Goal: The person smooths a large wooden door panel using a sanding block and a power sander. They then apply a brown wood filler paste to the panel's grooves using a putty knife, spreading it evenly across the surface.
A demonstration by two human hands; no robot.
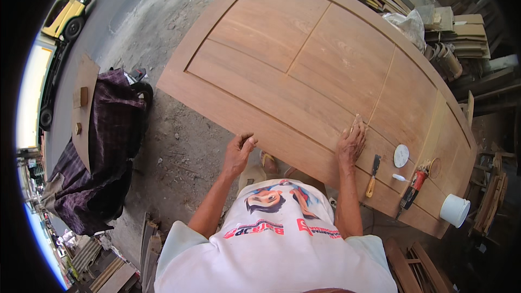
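A large wooden door panel with grooved sections lies in front of me. My left hand is at its near edge, fingers curled in; what they hold, if anything, is hidden. Flat on the panel's surface lies my right hand, fingers stretched out, with a pale smear around the fingertips. Right of that hand are a scraper with a yellowish handle, a round white lid and a small white tube. Farther right lie a red and black power tool and a round tan disc.
A white bucket stands at the panel's right end. Stacked boards and scrap wood lie behind it. At left, a dark checked cloth covers a motorbike, a plank on top. A yellow truck is on the road beyond.
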